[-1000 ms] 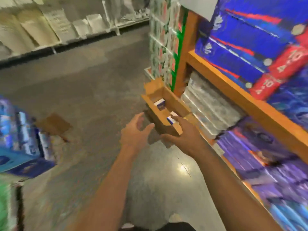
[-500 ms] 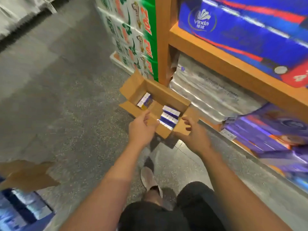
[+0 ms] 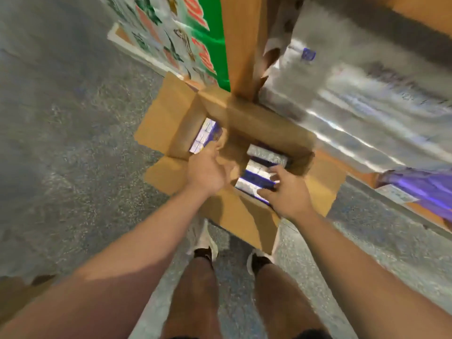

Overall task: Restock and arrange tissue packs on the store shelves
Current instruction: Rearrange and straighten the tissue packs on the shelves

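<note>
Head view — blue-white tissue packs in open cardboard box.

Floor: grey speckled surface, filling the left side and running on beside the shelving at right.
Shoes: two light-coloured shoes on the floor, just below the near flap of an open carton.
Legs: bare, at the bottom centre, with dark shorts at the frame's lower edge.
Cardboard scrap: torn brown piece at the lower left edge, partly cut off.
</note>
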The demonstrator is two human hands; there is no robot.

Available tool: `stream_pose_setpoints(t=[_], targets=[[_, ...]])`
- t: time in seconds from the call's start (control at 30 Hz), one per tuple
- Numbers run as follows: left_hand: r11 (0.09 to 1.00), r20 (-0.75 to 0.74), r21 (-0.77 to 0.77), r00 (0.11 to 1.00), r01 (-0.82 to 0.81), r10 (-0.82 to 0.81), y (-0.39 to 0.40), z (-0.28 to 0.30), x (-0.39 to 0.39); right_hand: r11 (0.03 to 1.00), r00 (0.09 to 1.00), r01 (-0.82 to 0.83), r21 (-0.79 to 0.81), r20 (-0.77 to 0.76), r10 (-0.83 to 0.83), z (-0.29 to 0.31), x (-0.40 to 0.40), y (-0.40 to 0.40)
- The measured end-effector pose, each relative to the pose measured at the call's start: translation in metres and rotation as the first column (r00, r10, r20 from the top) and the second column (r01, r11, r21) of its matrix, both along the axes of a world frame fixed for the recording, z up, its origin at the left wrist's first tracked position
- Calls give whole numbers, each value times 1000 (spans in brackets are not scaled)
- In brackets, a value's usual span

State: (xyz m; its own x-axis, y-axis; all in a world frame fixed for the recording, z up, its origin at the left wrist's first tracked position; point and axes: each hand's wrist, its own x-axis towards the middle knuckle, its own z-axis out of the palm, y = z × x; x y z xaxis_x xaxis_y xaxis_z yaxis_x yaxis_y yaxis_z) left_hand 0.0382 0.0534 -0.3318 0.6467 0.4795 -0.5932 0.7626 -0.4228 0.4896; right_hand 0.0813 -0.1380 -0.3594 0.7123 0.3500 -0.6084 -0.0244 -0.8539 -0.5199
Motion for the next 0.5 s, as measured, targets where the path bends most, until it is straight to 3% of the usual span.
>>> stream_pose_setpoints(t=[0.27, 0.5], targets=[[972, -235, 223, 972, 68, -14, 85, -225, 58, 982, 988, -127, -138, -107, 113, -197, 7, 45], [912, -403, 349, 913, 218, -64, 103, -319, 64, 937, 963, -229, -263, -200, 179, -272, 0, 47]])
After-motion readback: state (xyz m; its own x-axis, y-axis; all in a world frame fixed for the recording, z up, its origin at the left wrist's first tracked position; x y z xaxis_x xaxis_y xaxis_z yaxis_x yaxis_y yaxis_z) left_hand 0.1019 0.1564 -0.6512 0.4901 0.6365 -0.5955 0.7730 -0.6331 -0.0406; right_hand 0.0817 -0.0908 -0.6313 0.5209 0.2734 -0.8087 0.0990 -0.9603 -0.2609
